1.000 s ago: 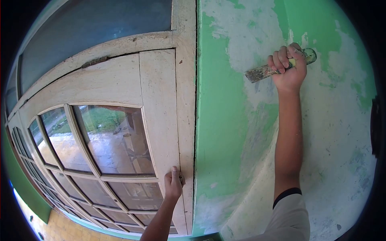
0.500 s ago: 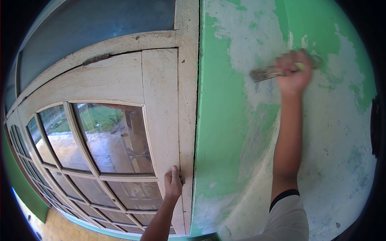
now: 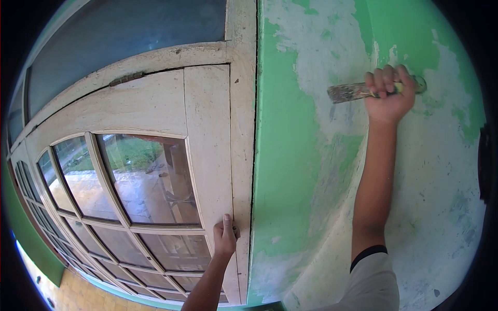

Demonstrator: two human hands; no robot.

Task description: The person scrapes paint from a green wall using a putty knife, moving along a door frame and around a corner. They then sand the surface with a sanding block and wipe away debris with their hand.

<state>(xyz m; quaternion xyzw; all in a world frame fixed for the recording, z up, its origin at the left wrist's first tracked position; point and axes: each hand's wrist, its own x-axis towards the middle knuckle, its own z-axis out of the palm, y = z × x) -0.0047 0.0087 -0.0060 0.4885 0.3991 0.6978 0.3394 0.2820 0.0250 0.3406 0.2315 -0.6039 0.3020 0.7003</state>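
Observation:
My right hand [image 3: 390,93] is closed round the yellow-green handle of a paint scraper [image 3: 348,93]. Its flat, stained head points left over a bare, whitish patch of the wall [image 3: 290,171], while the handle's rounded end sticks out past my little finger side. Green paint still covers much of the wall around the tool, with ragged edges. Lower down, my left hand [image 3: 225,236] grips the small dark door handle [image 3: 236,231] on the cream-painted wooden door [image 3: 207,119], thumb pointing up. Its fingers are mostly hidden behind the palm.
The door's glass panes [image 3: 145,176] reflect grass and paving. A rusty hinge [image 3: 127,79] sits at the door's top edge, under a dark transom window [image 3: 129,36]. Yellowish floor tiles [image 3: 88,293] show at lower left, and a dark object [image 3: 483,163] at the far right.
My right hand and the scraper have shifted a little to the right across the wall, and their blur has gone. My left hand stays on the door handle.

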